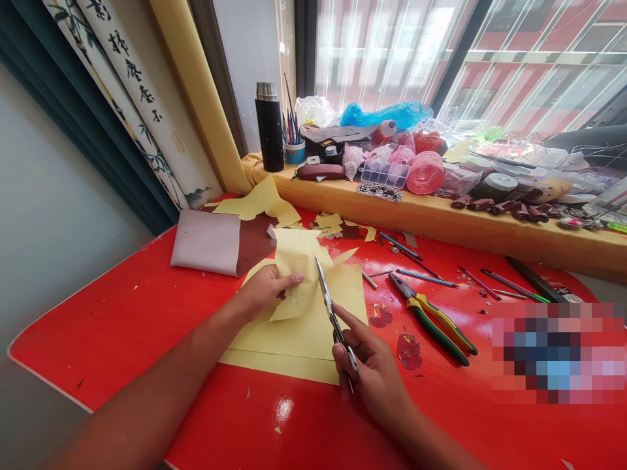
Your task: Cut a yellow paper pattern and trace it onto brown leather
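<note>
My left hand (267, 287) pinches a piece of yellow paper (298, 277) with faint pencil lines, holding it up over a larger yellow sheet (304, 336) on the red table (147, 313). My right hand (372, 372) grips a pair of scissors (333, 313). The blades point away from me and lie against the right edge of the held paper.
Green-and-yellow pliers (434, 320) lie right of the sheets, with pencils and thin tools (426, 277) beyond. A brown and pale folded sheet (220, 243) and yellow scraps (259, 202) lie at the back left. The yellow sill holds a black flask (269, 127), a pen cup, boxes and bags.
</note>
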Motion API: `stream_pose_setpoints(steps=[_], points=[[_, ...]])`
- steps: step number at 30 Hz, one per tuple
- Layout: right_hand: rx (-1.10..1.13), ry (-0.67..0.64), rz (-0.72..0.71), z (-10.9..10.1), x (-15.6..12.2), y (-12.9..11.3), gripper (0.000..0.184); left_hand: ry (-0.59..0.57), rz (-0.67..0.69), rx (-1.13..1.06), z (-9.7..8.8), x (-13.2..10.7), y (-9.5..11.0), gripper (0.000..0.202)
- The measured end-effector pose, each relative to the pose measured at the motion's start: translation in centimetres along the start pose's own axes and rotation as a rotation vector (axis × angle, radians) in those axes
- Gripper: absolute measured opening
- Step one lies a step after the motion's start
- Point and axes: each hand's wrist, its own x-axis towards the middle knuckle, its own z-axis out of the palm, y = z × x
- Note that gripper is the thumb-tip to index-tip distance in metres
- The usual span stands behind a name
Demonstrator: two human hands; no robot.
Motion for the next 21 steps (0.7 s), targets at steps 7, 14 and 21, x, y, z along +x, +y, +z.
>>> stream_pose_setpoints(steps=[7, 14, 21], points=[[0.013, 0.000, -0.007, -0.06, 0.14, 0.22, 0.077, -0.016, -0.016, 0.006, 0.01, 0.00, -0.08, 0.054], [-0.003, 0.010, 0.005, 0.03, 0.18, 0.12, 0.078, -0.025, -0.009, -0.008, -0.11, 0.04, -0.14, 0.052], [-0.006, -0.005, 0.011, -0.03, 0.07, -0.05, 0.078, -0.083, -0.024, -0.170, -0.29, 0.26, -0.36, 0.050]])
